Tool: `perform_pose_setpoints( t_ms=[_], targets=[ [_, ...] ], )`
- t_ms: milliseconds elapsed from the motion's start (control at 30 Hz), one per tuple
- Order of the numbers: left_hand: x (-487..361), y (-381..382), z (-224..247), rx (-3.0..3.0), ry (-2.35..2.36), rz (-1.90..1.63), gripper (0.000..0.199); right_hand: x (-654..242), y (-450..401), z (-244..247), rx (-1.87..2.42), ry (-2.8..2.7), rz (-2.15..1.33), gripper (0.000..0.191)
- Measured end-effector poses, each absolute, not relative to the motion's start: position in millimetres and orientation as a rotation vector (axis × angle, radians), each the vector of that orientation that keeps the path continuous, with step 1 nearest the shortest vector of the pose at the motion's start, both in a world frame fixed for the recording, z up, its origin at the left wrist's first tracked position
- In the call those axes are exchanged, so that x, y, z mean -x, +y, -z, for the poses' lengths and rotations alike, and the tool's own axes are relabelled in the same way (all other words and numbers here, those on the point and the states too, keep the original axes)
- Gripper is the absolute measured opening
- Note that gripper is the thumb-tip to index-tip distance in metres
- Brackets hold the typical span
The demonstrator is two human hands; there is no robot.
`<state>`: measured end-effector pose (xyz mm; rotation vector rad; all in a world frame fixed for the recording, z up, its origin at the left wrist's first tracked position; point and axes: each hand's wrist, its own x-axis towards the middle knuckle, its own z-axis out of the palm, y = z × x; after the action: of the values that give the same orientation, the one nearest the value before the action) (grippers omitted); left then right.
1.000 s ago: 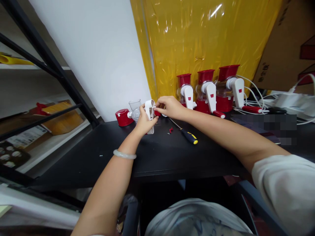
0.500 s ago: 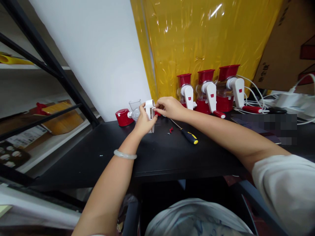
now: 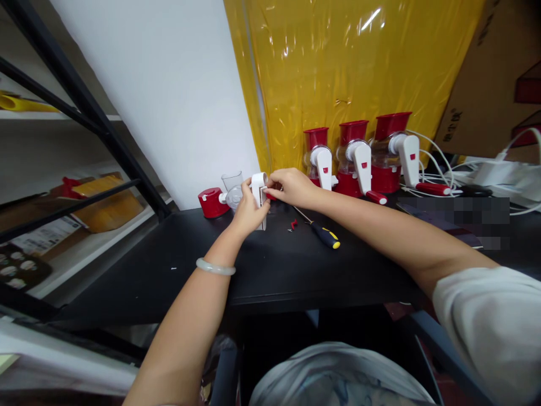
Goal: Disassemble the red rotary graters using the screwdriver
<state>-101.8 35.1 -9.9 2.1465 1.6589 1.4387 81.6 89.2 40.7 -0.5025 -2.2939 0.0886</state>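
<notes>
A: Principal item, and its place?

B: White part [image 3: 258, 181], one. Smooth plastic, long and narrow, upper end rounded, a slot down the near side. Roughly upright over the matt black bench [image 3: 186, 282]; whether its foot touches, cannot tell. Taken as the dial's centre below.

A: State of each hand?

B: Left hand [image 3: 248, 210], at 7 o'clock: partly closed, gripping the white part between thumb and fingers. Pale, glossy round bangle [image 3: 215, 267] on its wrist. Right hand [image 3: 293, 188], at 3 o'clock: fingers bent, thumb and forefinger close together at the slot. Whether a small piece sits between them, cannot tell.

A: Items at 9 o'clock?

B: Red base [image 3: 212, 204], one, glossy, drum-shaped. Clear hopper [image 3: 232, 181], one, see-through plastic with a flared mouth, nearer the left hand.

A: At 4 o'clock?

B: Red piece [image 3: 294, 224], one, small, bent in outline. Beyond it, screwdriver [image 3: 325, 234], one: thin metal shaft, thick dark handle with yellow inlay and yellow butt.

A: From 2 toward 3 o'clock?

B: Grinders, three, upright in a row: first [image 3: 322, 160], second [image 3: 359, 160], third [image 3: 397, 149]. Red flared tops, clear bodies, white crank arms with rounded ends. Behind them, yellow sheeting [image 3: 338, 62], shiny and wrinkled.
</notes>
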Motion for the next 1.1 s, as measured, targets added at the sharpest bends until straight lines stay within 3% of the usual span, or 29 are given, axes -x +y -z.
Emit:
perform_pose_setpoints(
  t_ms=[767,900,1100],
  targets=[
    [97,35,5,-2.013,1.425,-1.432,0.058,-84,84,-40,0.545,-2.273,-0.021,0.012],
    [105,27,-8,-2.204,1.589,-1.316,0.051,-87,86,-43,0.565,-2.251,-0.098,0.018],
    [150,11,-34,-2.277,2.186,-0.856,0.041,-90,93,-45,0.595,-2.21,-0.155,0.018]
  ],
)
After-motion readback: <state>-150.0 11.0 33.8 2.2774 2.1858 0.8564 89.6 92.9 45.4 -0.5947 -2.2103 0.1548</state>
